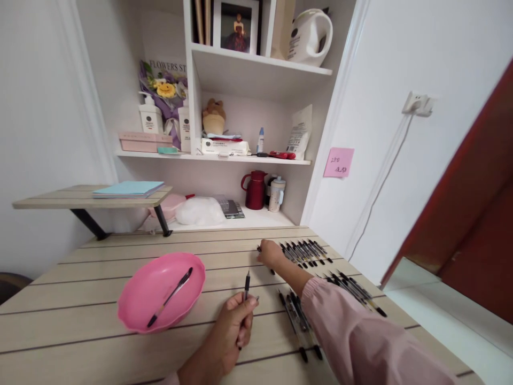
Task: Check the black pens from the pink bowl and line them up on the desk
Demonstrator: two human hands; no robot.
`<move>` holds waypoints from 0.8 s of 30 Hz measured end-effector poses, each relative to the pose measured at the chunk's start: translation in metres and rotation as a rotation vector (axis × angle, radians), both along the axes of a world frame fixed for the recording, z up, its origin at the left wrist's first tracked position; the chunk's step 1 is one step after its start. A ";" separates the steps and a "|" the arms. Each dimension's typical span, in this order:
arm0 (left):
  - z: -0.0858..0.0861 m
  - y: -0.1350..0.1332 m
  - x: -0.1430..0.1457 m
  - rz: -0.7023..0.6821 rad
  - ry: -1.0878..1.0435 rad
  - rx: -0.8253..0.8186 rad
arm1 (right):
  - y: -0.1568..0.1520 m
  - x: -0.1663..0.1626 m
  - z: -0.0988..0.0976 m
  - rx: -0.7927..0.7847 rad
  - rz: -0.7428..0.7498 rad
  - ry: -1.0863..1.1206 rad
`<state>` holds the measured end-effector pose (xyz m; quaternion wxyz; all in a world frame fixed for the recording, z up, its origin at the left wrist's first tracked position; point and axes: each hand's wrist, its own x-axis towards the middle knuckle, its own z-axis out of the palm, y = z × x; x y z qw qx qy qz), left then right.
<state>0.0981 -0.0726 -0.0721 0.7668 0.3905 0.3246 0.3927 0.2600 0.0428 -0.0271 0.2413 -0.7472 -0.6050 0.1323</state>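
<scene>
My left hand is closed around a black pen that it holds upright, tip up, near the table's front. My right hand, in a pink sleeve, reaches forward and is closed on another black pen at the left end of a far row of pens. A second group of pens lies to the right, and a third group of pens lies under my right forearm. A pink bowl to the left holds one black pen.
The wooden slatted table carries everything. Behind it stand white shelves with bottles, a red jug and a white cup. A small raised shelf with a blue notebook sits at back left. A red door is at right.
</scene>
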 end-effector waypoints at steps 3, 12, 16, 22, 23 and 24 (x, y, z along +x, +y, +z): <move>0.001 0.000 0.000 0.007 0.002 0.000 | 0.006 -0.009 -0.009 -0.038 0.016 -0.069; -0.001 0.002 -0.001 0.052 -0.056 -0.051 | -0.011 -0.001 0.006 -0.015 0.065 0.050; 0.001 0.002 -0.001 0.082 -0.092 -0.102 | -0.056 -0.007 0.006 -0.122 0.193 0.263; 0.000 0.002 -0.001 0.058 -0.129 -0.103 | -0.114 -0.027 -0.009 -0.151 0.251 1.095; 0.000 0.002 -0.001 0.056 -0.130 -0.100 | -0.118 -0.029 -0.011 -0.133 0.231 1.147; -0.001 0.003 -0.001 0.058 -0.130 -0.095 | -0.120 -0.031 -0.012 -0.126 0.219 1.189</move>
